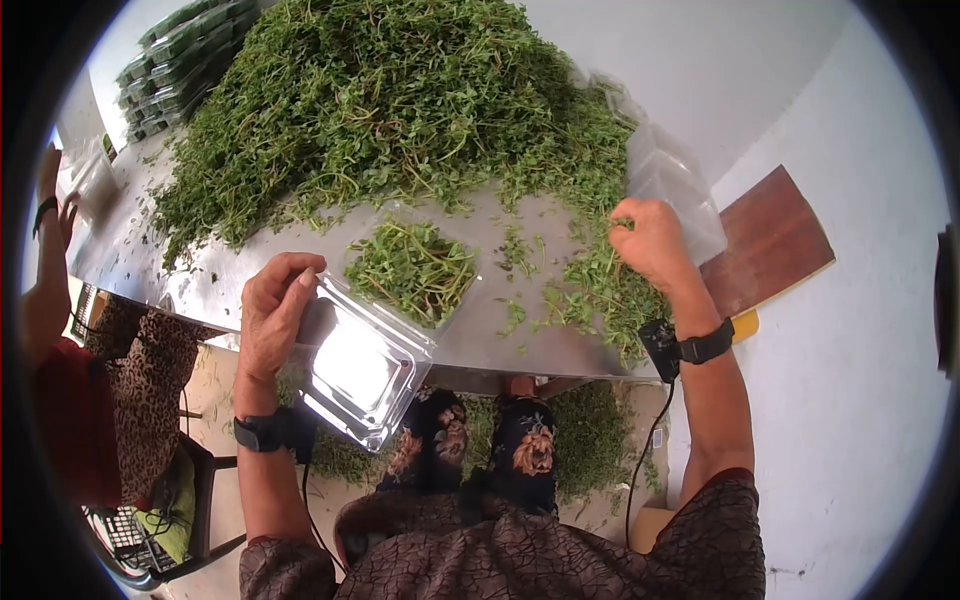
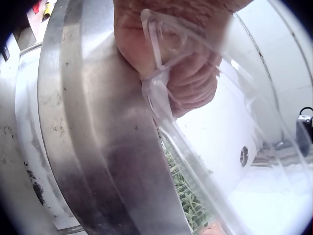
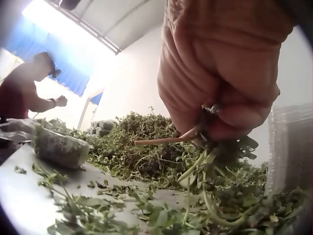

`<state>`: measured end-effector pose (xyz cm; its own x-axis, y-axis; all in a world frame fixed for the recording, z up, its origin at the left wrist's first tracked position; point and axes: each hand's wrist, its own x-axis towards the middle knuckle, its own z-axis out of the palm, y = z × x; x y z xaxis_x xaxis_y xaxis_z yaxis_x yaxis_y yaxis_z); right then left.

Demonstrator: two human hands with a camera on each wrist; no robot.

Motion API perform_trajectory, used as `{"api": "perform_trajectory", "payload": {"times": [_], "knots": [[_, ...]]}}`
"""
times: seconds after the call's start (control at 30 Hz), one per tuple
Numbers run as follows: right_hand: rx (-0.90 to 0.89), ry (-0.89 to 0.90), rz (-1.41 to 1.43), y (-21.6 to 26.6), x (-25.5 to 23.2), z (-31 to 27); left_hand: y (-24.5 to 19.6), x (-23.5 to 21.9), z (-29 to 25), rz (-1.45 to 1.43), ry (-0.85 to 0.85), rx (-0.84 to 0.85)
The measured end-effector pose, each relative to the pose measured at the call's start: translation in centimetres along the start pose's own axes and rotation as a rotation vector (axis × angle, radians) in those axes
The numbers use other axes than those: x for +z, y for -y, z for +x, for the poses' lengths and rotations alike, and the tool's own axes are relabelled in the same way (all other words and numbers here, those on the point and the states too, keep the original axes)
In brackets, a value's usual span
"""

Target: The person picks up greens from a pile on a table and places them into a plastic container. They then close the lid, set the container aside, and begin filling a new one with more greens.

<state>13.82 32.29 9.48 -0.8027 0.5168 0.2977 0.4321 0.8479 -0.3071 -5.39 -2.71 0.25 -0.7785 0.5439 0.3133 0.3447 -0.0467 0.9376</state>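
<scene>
With fingers and thumb, my left hand [image 1: 268, 315] pinches the edge of a clear plastic clamshell lid [image 1: 385, 392]. The lid tilts out over the table's front edge and catches a bright glare. Behind it, the box part holds a heap of leafy green sprigs [image 1: 412, 270]. My right hand [image 1: 655, 248] is at the right end of the table, low over scattered greens [image 1: 605, 295]. In the right wrist view its curled fingers pinch a few sprigs [image 3: 203, 164], with a reddish stem poking out to the left. The fingertips are partly hidden there.
A large pile of greens [image 1: 400, 100] covers the back of the metal table [image 1: 310, 250]. Filled clear boxes [image 1: 185, 65] are stacked at the back left. Empty clear containers [image 1: 675, 185] stand at the right, beside a reddish-brown board [image 1: 768, 240]. Another person [image 1: 60, 380] is at the left.
</scene>
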Motion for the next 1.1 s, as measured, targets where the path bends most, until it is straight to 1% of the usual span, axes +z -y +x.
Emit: {"api": "perform_trajectory", "payload": {"times": [0.03, 0.07, 0.13, 0.17, 0.23, 0.33, 0.4, 0.47, 0.53, 0.57, 0.6, 0.67, 0.73, 0.8, 0.83, 0.87, 0.9, 0.97, 1.0, 1.07, 1.1], "knots": [[0.007, -0.019, 0.121, 0.2, -0.3, 0.1, 0.1, -0.1, 0.0, -0.016, 0.013, -0.006], [-0.005, -0.013, 0.127, 0.3, -0.5, 0.1, 0.3, -0.1, 0.0, -0.009, -0.001, -0.009], [-0.093, -0.011, 0.294, 1.3, -0.5, 0.1, 0.4, -0.1, 0.0, 0.005, 0.003, 0.004], [-0.114, -0.002, 0.309, 2.2, -0.5, 0.2, 0.1, 0.1, -0.1, -0.033, 0.0, -0.027], [0.006, 0.119, 0.486, 4.3, -1.1, 0.1, 0.2, 0.1, -0.1, -0.044, 0.008, -0.036], [-0.041, 0.182, 0.548, 7.4, -1.7, 0.6, 0.5, -0.1, -0.2, -0.071, 0.024, -0.066], [-0.056, 0.209, 0.609, 9.5, -2.0, 0.9, 0.5, 0.2, -0.1, -0.064, -0.019, -0.019], [-0.064, 0.237, 0.667, 11.4, -1.5, 1.3, 0.4, 0.1, -0.1, -0.038, -0.012, -0.022], [-0.126, 0.323, 0.645, 13.1, -0.8, 1.5, 0.3, 0.1, -0.1, -0.013, -0.003, -0.024], [-0.115, 0.407, 0.629, 13.9, -0.8, 1.4, 0.3, 0.1, -0.1, -0.019, -0.002, -0.02], [-0.115, 0.407, 0.631, 14.4, -0.8, 1.2, 0.3, 0.1, -0.1, -0.025, -0.002, -0.017], [-0.071, 0.349, 0.681, 14.9, -0.8, 0.5, 0.2, 0.0, -0.1, -0.024, 0.003, -0.027], [-0.063, 0.336, 0.66, 14.0, -1.0, 0.4, 0.2, -0.1, -0.2, -0.026, 0.01, -0.036], [-0.042, 0.315, 0.636, 12.1, -1.2, 0.2, 0.5, -0.1, -0.1, 0.015, 0.006, -0.054], [-0.07, 0.28, 0.582, 10.6, -0.9, 0.0, 0.6, -0.1, -0.1, 0.009, 0.017, -0.052], [-0.095, 0.245, 0.524, 9.4, -0.7, -0.2, 0.7, 0.0, 0.0, -0.01, -0.009, -0.038], [-0.08, 0.238, 0.515, 8.5, -0.7, -0.7, 0.7, 0.1, 0.0, -0.031, -0.033, -0.025], [-0.157, 0.175, 0.306, 6.4, -0.9, -2.4, 0.4, 0.0, 0.0, -0.015, -0.017, -0.014], [-0.13, 0.157, 0.291, 5.3, -0.4, -3.5, 0.7, -0.1, 0.1, -0.008, -0.006, -0.002], [-0.38, -0.071, 0.008, 3.9, 1.3, -5.8, 0.7, -0.4, 0.1, 0.011, 0.014, -0.013], [-0.357, -0.082, -0.007, 3.8, 1.7, -7.0, 0.7, -0.3, 0.1, 0.016, 0.0, 0.003]]}}
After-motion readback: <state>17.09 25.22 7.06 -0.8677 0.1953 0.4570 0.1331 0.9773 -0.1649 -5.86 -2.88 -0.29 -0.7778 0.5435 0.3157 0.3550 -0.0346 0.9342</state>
